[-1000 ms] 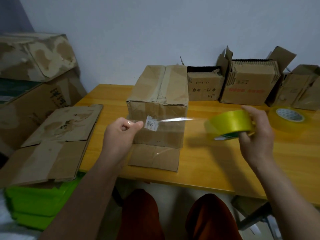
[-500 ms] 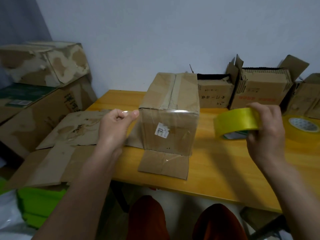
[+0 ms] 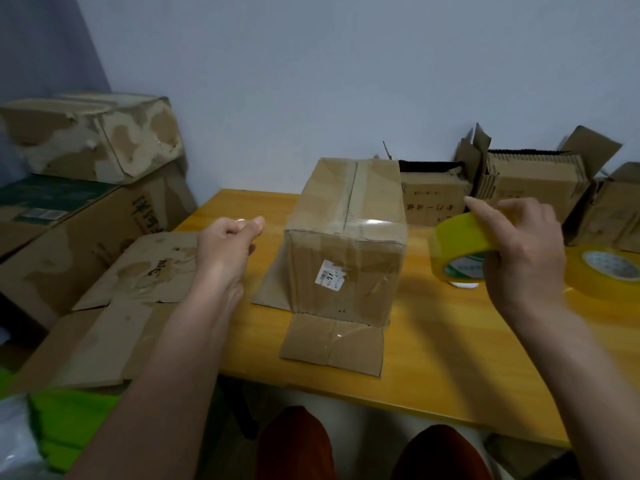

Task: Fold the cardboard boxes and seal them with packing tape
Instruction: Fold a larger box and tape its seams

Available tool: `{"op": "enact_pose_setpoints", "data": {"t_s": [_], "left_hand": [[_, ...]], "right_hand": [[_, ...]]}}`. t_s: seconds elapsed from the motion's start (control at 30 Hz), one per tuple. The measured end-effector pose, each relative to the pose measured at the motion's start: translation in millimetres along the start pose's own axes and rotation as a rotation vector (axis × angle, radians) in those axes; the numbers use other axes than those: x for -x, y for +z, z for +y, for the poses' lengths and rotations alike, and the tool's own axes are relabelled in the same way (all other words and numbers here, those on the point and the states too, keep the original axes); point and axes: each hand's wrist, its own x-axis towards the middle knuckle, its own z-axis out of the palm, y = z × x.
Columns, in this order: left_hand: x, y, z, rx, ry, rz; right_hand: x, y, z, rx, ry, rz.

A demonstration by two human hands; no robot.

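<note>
Both hands sit slightly wider apart than before. Left hand (image 3: 227,244) pinches thumb to curled fingers; whether tape is held, I cannot tell. Right hand (image 3: 519,251) grips the yellow-green packing tape roll (image 3: 459,249) beside the upright brown cardboard box (image 3: 346,244) on the yellow wooden table (image 3: 450,358).

right hand (image 3: 523,251) grips tape roll (image 3: 460,247) | left hand (image 3: 227,244) pinched | box (image 3: 346,244) between

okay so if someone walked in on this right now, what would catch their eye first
Probably the bright yellow tape roll, gripped in the right hand above the right side of the wooden table. Next, the taped cardboard box standing mid-table with a small white label on its near face, the left hand pinched beside it.
</note>
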Motion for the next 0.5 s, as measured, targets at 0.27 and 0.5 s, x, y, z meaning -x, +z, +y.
{"op": "enact_pose_setpoints", "data": {"t_s": [0.27,0.5], "left_hand": [[-24,4,-20,-0.030,-0.174,-0.088],[-15,19,-55,0.111,-0.437,-0.255]], "right_hand": [[0,19,-8,0.022,0.011,-0.096],[16,40,-7,-0.020,0.061,-0.168]]}}
